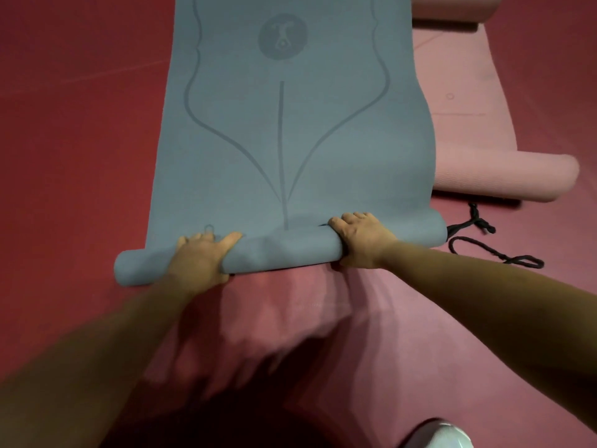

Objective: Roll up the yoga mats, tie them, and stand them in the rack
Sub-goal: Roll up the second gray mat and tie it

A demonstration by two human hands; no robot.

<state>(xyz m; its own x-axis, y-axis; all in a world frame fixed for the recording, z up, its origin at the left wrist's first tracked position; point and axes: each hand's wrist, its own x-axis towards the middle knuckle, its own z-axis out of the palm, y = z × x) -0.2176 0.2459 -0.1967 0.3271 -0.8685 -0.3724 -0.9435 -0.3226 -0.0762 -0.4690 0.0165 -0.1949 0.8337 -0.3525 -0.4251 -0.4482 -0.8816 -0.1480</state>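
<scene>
A blue yoga mat (290, 124) with a darker line pattern lies lengthwise away from me on the red floor. Its near end is wound into a low roll (284, 250) that runs across the view. My left hand (202, 257) grips the roll left of its middle, fingers curled over the top and thumb pointing right. My right hand (361, 239) grips it right of the middle in the same way. A black cord (484, 240) with loops lies on the floor just past the roll's right end.
A pink yoga mat (478, 124) lies flat to the right, its near end curled into a roll (504, 181), another curl at its far end. Red padded floor (80, 140) surrounds the mats. A white shoe tip (442, 434) shows at the bottom right.
</scene>
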